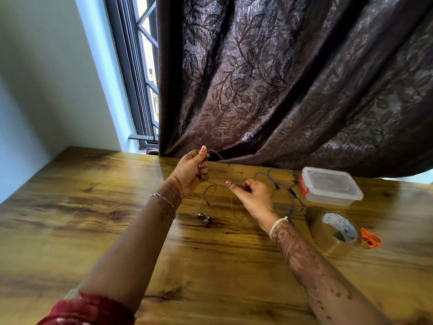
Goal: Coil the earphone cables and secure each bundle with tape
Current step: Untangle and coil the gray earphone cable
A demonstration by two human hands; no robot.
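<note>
Pinching the grey cable [220,156] in my left hand [191,171]; right hand [254,195] curled round its slack (earbuds [203,218] lying loose); slack loops could snag the blue cable [271,170] nearby.

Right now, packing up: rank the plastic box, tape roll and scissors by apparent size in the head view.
Largest: plastic box and tape roll look alike; the roll sits nearer, so I won't rank them.
Smallest: scissors, partly hidden behind the roll.
</note>
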